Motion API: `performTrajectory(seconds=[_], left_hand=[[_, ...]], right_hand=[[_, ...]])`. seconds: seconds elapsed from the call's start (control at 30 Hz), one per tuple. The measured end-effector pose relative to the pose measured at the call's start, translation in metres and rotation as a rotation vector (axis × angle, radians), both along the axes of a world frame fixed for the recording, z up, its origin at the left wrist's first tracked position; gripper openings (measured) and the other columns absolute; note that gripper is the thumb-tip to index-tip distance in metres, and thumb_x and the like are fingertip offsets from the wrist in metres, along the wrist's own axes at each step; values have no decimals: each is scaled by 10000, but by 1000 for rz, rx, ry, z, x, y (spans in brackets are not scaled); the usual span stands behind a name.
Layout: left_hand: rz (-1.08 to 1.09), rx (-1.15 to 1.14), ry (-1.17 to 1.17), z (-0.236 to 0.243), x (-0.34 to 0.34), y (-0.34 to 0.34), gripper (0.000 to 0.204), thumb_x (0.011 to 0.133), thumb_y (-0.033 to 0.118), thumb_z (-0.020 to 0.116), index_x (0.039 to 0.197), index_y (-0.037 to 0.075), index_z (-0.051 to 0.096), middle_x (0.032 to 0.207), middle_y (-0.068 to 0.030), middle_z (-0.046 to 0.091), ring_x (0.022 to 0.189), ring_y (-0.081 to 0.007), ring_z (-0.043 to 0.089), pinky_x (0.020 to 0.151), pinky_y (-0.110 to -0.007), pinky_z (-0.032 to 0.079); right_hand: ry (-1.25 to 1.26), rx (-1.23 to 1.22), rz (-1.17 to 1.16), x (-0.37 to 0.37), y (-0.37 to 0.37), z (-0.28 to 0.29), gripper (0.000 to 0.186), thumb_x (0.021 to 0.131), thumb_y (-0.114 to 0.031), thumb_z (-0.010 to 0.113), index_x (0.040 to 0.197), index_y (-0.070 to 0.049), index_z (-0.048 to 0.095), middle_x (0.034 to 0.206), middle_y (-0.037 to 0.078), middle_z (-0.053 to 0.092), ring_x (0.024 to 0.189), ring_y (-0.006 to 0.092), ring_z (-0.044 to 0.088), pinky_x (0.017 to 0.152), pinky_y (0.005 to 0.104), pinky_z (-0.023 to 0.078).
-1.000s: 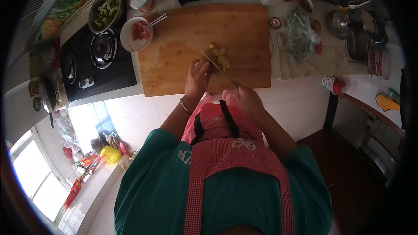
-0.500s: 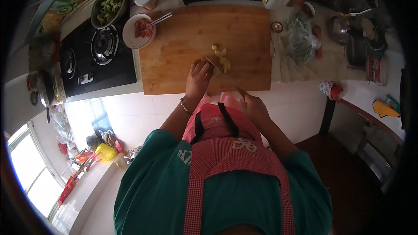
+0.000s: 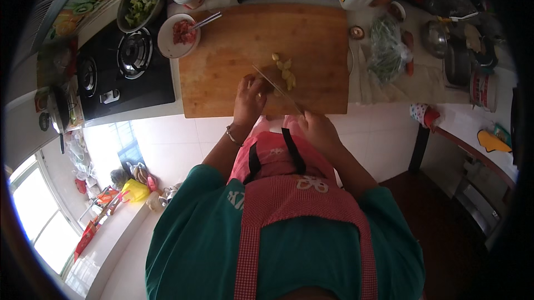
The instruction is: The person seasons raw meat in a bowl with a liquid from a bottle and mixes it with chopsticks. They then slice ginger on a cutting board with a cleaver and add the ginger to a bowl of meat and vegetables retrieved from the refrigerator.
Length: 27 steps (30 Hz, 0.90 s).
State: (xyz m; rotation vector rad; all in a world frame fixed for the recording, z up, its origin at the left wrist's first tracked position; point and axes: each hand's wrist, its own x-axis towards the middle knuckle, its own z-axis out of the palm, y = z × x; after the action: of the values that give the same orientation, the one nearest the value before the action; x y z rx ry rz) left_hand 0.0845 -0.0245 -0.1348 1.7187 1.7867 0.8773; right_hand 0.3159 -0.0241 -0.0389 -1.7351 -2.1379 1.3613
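The right hand (image 3: pixel 320 130), reaching forward and inward, is wrapped round the knife (image 3: pixel 278 89) at the near edge of the board (image 3: pixel 233 38); the knife slants forward and leftward. The left hand (image 3: pixel 249 101) reaches over the board, fingers bent, just left of the knife; whether it pinches anything, I cannot tell. Yellowish pieces (image 3: pixel 287 71) lie on the board, right of the knife.
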Motion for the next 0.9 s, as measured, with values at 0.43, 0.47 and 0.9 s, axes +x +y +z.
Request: performTrajectory(seconds=[0.43, 0.47, 0.9], left_hand=[[-155, 20, 146, 18, 19, 2, 577, 750, -29, 642, 1313, 85, 591, 1295, -199, 490, 1215, -397, 503, 1045, -466, 453], [-152, 8, 154, 16, 20, 3, 575, 749, -29, 642, 1312, 77, 589, 1301, -200, 490, 1216, -400, 502, 1048, -468, 452], [-70, 114, 192, 15, 5, -1, 432, 796, 34, 722, 1212, 64, 608, 1395, -159, 544, 1262, -401, 503, 1042, -460, 466]], right_hand=[[72, 47, -166, 2, 0, -27, 258, 989, -203, 562, 923, 46, 577, 758, 285, 609, 717, 451, 642, 621, 486, 488], [91, 28, -185, 2, -1, -27, 254, 990, -197, 561, 924, 48, 575, 748, 284, 601, 704, 446, 641, 612, 477, 484], [139, 41, -170, 9, -8, -12, 362, 1008, -205, 539, 1304, -2, 587, 829, 269, 644, 765, 420, 669, 671, 453, 516]])
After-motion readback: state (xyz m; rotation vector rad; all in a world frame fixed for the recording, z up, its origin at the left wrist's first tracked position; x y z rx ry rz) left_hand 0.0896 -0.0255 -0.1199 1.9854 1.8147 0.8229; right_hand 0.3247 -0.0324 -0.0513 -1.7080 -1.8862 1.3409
